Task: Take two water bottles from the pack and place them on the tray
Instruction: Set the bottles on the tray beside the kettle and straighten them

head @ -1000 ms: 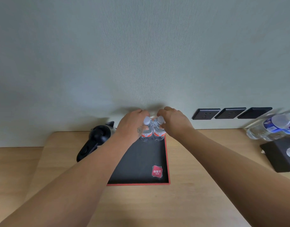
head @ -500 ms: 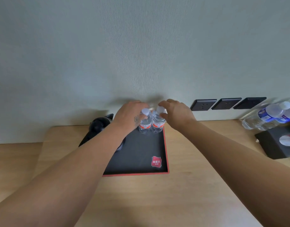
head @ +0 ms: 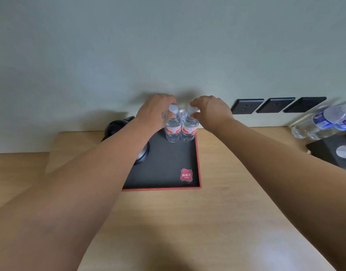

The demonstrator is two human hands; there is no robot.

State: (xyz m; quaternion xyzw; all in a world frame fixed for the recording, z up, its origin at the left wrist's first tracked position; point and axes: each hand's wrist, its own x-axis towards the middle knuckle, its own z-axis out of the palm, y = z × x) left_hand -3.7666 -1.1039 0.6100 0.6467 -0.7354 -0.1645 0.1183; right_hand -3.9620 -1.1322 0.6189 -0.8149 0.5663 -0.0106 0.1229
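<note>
Two small clear water bottles with red labels and white caps stand upright, side by side, at the far right corner of the black tray (head: 164, 173) with a red rim. My left hand (head: 156, 112) grips the cap of the left bottle (head: 173, 130). My right hand (head: 211, 112) pinches the cap of the right bottle (head: 189, 130). A pack of blue-labelled water bottles (head: 324, 122) lies at the far right of the table.
A black kettle (head: 117, 126) stands at the tray's far left, half hidden by my left forearm. A black tissue box (head: 334, 151) sits at the right. Three dark wall sockets (head: 275, 104) line the wall. The tray carries a red logo sticker (head: 186, 175).
The view has tilted so the tray sits lower and closer in the frame. Both hands stay on the bottle caps, and the bottles stand in the same tray corner.
</note>
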